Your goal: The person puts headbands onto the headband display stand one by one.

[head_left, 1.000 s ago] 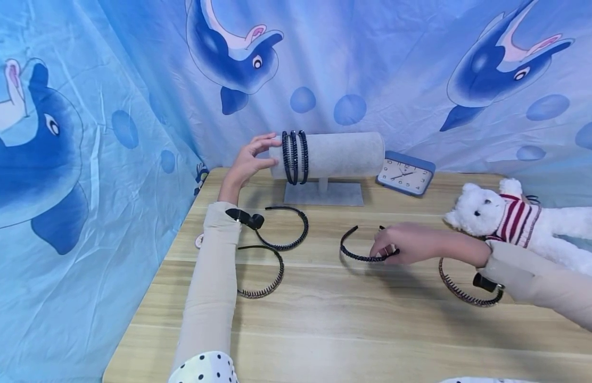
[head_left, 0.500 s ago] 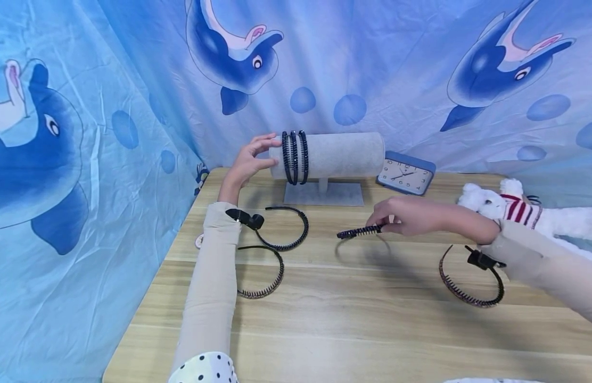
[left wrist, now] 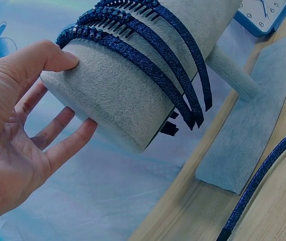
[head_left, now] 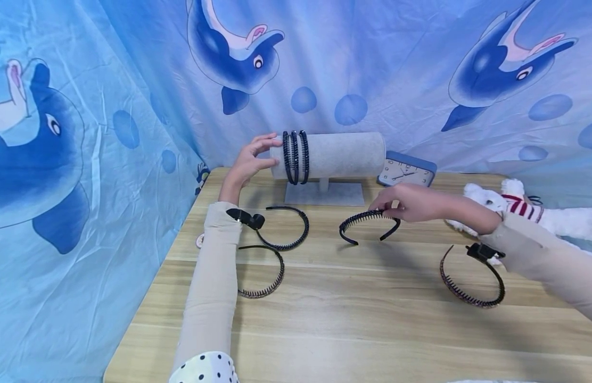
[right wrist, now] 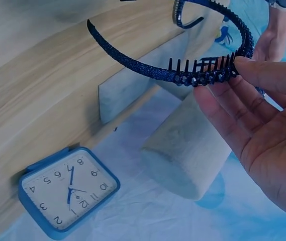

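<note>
Here, right hand [head_left: 416, 204] outstretched over table [head_left: 325, 324], pinching headband [right wrist: 193, 78].

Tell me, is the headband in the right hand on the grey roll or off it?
Off: the right hand holds the headband up over the table, apart from the roll.

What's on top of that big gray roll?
Three dark blue toothed headbands hang over the gray display roll, side by side near the end that the left hand grips. The strips of roll right beneath them are covered, so those can't be seen.
</note>
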### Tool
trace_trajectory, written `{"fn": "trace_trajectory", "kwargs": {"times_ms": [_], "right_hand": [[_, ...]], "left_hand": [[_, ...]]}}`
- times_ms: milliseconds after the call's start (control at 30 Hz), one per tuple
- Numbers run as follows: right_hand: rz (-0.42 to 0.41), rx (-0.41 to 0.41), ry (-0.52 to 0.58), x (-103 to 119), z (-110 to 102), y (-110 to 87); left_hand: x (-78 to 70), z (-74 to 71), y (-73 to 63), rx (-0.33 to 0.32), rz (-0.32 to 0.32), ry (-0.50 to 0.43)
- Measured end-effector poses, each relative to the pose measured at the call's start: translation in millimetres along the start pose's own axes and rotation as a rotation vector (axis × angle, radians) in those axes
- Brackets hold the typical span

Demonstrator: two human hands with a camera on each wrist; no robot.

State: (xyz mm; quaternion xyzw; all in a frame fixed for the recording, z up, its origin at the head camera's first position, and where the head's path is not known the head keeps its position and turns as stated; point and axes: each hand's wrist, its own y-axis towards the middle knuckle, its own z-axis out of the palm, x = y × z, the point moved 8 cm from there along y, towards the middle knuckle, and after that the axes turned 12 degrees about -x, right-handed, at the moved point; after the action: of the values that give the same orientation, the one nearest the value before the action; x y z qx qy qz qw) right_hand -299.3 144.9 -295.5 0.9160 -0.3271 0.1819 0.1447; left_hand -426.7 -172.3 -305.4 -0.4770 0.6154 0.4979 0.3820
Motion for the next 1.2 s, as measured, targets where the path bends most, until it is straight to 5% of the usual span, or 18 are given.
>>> {"fn": "trace_trajectory", "kwargs": {"times_ms": [600,1200], "right_hand": [[-0.011,-0.084,0.049,-37,-25,0.0],[0.097,-0.067,0.072,-78,-53,-10.2]], "left_hand": [[-2.1,0.7,0.1,0.0,0.007,-0.003],[-1.3,0.0,0.7,-0.01,-0.003,-0.036]]}}
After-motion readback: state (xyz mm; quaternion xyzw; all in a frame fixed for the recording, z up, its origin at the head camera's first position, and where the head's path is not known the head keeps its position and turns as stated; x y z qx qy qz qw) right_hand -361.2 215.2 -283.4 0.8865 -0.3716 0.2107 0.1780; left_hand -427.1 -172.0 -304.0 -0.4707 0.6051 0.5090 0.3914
